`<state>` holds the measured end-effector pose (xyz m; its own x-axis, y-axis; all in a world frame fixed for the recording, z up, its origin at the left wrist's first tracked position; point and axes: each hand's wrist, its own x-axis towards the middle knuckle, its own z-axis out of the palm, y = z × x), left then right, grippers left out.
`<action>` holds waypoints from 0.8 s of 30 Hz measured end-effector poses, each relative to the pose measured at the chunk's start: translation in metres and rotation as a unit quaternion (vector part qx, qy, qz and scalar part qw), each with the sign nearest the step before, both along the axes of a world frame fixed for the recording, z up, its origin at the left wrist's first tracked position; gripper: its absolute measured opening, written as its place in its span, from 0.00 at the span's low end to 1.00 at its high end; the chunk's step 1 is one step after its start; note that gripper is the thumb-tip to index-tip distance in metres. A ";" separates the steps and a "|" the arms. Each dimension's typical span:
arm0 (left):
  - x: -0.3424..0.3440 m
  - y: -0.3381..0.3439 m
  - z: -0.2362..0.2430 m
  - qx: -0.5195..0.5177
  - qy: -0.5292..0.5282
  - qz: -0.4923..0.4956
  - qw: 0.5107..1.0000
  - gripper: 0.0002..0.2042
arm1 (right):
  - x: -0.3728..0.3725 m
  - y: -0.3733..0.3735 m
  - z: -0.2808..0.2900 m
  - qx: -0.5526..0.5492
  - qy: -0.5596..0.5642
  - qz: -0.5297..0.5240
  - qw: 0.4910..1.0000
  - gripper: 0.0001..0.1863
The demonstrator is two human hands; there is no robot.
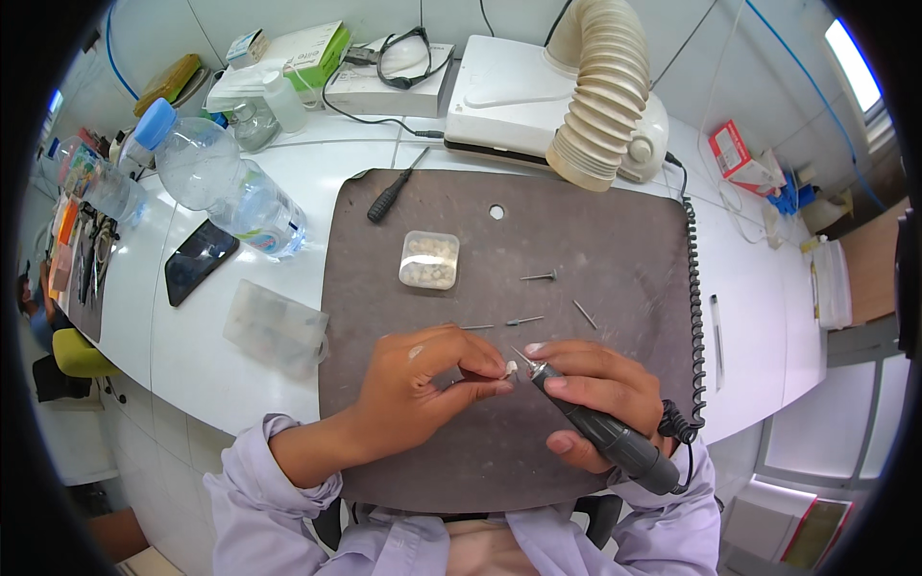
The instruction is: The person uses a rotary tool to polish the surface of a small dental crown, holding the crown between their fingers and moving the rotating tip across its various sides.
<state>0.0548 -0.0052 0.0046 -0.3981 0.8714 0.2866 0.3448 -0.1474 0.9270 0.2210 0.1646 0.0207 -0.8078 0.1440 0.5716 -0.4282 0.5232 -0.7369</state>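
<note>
Between the thumb and fingertips of my left hand (432,374) is a small white tooth-shaped piece (511,368), pinched closed. My right hand (610,379) wraps round a black rotary handpiece (624,449), whose thin metal bur (521,355) points at the white piece; whether they touch I cannot tell. Both hands are over a brown mat (595,230). Beyond them lie several loose burs, among them a wheel-tipped one (541,276), a slim one (585,314) and another (524,320). A clear box (429,260) of cream-coloured pieces sits farther back.
A black-handled screwdriver (389,197) rests at the mat's back left. Left of the mat are a translucent case (274,328), a phone (200,259) and a water bottle (245,202). A white machine (495,91) with a ribbed hose (600,106) stands behind. The handpiece's coiled cord (695,317) runs along the right edge.
</note>
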 end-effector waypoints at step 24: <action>0.011 0.000 -0.018 -0.091 -0.509 -0.120 0.847 0.09 | 0.003 -0.001 -0.012 -0.128 0.002 0.002 0.992 0.19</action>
